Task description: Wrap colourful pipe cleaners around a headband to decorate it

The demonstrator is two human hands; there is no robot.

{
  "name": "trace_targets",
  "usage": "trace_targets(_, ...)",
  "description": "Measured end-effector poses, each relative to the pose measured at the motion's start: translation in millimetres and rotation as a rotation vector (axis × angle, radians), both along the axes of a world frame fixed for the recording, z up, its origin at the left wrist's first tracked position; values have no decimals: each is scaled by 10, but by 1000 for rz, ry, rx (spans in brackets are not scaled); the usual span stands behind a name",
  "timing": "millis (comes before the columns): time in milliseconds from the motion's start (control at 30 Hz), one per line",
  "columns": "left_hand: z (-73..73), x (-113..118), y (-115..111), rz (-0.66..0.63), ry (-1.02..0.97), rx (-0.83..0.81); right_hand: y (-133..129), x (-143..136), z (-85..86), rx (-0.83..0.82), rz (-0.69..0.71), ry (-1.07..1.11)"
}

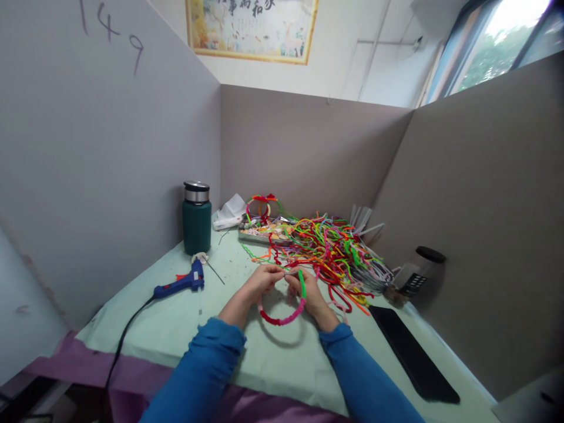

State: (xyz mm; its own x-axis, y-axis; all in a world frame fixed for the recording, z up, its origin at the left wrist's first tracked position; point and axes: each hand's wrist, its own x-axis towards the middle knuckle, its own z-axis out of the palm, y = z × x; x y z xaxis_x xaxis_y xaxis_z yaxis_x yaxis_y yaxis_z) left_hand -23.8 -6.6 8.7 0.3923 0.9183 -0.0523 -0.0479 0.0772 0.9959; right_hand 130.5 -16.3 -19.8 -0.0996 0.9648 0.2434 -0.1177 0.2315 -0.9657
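Note:
A ring wrapped in fuzzy pipe cleaner (291, 318) hangs between my hands over the table, red and pink along the bottom and green on its right side. At its top, my left hand (265, 278) is closed in a pinch at a thin greyish stretch near the fingertips. My right hand (311, 292) is closed around the upper right part, beside the green section. The fingertips of both hands almost meet. Exactly what lies between them is too small to make out. Just beyond my hands spreads a tangled heap of colourful pipe cleaners (328, 241).
A blue glue gun (180, 283) with a black cord lies at left, near a green bottle (197, 220). Behind are a metal tray (259, 237) and white tissue (231, 210). A black slab (414, 353) and a dark-lidded jar (418, 273) are at right. Grey partitions (308, 153) enclose the table.

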Motion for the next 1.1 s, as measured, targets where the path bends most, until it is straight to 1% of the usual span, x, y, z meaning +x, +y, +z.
trace_targets(133,-24,36,1,32,127,183,-54,-14,43,50,-21,-77)
trace_targets(267,-102,72,47,56,193,389,-77,-42,74,109,-73,-124)
trace_targets(333,-139,81,70,65,226,440,-76,-62,83,109,-109,-136)
trace_targets(400,-157,83,86,75,239,446,-69,-73,84,104,-117,-139)
trace_targets(567,-131,64,107,145,208,390,-26,-49,44,67,-40,-69)
trace_targets(633,-119,56,110,172,198,327,-2,-31,23,53,-30,-10)
trace_targets(733,-96,43,91,181,174,176,18,-13,5,40,-30,37)
trace_targets(800,-65,29,59,158,132,64,16,-9,4,32,-21,37)
trace_targets(900,-1,-2,4,79,39,-70,0,-10,14,20,7,32)
trace_targets(967,37,-23,-22,39,5,-117,-5,-12,23,17,11,28)
trace_targets(1100,78,-41,-38,20,-10,-156,7,-7,33,15,-23,-4)
